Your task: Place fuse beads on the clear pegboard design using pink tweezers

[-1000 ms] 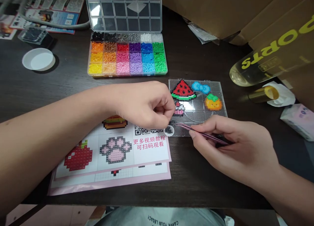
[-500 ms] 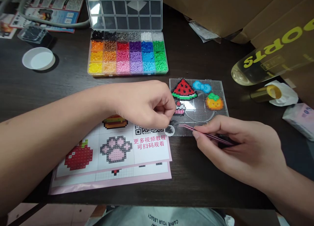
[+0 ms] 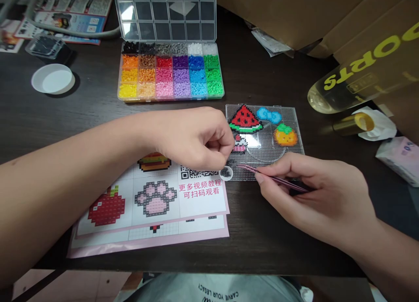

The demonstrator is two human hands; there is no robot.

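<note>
The right hand (image 3: 322, 197) pinches thin pink metal tweezers (image 3: 271, 176), tips over the clear, studded square pegboard (image 3: 288, 118) on the dark wooden table (image 3: 262, 236). The left hand (image 3: 193, 138), fingers curled tight, touches a small round cap (image 3: 226, 173) of dark beads.

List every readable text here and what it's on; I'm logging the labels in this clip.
"更多视频教程 可扫码观看": pink pattern sheet, under a QR code.
"ORTS", upside down, start cut off: clear bottle.
"CARVE YOUR LEGACY", upside down: shirt.
Leaflets top left: print too small to read.
</note>
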